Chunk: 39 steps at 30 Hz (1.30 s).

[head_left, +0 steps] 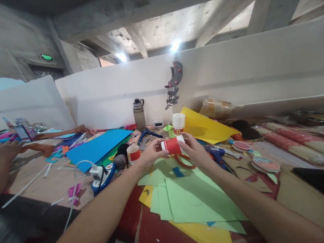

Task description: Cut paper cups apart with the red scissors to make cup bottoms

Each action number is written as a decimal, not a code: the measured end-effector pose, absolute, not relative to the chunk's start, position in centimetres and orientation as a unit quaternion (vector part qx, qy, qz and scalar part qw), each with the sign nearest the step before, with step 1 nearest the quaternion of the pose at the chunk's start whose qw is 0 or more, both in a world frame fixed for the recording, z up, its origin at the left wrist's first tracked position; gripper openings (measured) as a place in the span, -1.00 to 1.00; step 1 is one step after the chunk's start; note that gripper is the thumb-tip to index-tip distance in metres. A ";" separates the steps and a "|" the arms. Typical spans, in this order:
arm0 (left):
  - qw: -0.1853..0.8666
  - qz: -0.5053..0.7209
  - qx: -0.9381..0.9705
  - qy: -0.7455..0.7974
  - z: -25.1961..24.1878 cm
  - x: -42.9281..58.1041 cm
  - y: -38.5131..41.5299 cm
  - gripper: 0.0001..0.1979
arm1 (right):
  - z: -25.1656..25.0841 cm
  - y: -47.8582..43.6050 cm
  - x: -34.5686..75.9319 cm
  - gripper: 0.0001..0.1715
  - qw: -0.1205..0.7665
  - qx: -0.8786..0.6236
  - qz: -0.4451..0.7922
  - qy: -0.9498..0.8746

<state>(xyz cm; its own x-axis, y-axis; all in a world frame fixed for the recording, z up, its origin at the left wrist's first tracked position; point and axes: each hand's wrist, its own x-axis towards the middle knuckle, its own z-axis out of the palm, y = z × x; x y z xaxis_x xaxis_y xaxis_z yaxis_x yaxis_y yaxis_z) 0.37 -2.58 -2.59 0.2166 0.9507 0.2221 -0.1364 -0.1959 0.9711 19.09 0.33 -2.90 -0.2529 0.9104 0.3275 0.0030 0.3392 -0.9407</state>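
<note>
A red and white paper cup (pixel 172 145) lies on its side in the air above the table, held between both hands. My left hand (pixel 151 154) grips its bottom end with thumb and fingers. My right hand (pixel 196 150) closes round its open rim; red-handled scissors (pixel 184 161) hang by this hand. Below them lie sheets of light green paper (pixel 192 199). Another red and white cup (pixel 133 154) stands on the table just left of my left hand. A stack of paper cups (pixel 178 123) stands behind.
Blue paper (pixel 97 145) and yellow paper (pixel 205 127) lie on the cluttered table. A water bottle (pixel 139 114) stands by the white wall. A blue glue gun (pixel 218 156), tape rolls (pixel 265 164) and a charger with cable (pixel 97 172) lie about. Another person's hand (pixel 8 150) is at far left.
</note>
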 end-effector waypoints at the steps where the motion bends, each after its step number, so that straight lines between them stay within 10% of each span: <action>1: 0.529 0.522 0.566 0.356 -2.5 0.4 -2.6 -0.44 | -3.0 0.3 19.0 -0.24 0.505 -0.349 0.457 -0.644; 15: 0.578 0.567 0.475 0.345 -2.6 0.7 -2.4 -0.52 | -2.2 -1.0 19.1 -0.71 0.492 -0.387 0.168 -0.762; 39: 0.587 0.450 0.527 0.419 -2.6 -0.4 -2.2 -0.51 | -1.4 -0.2 19.9 -0.55 0.550 -0.421 0.324 -0.644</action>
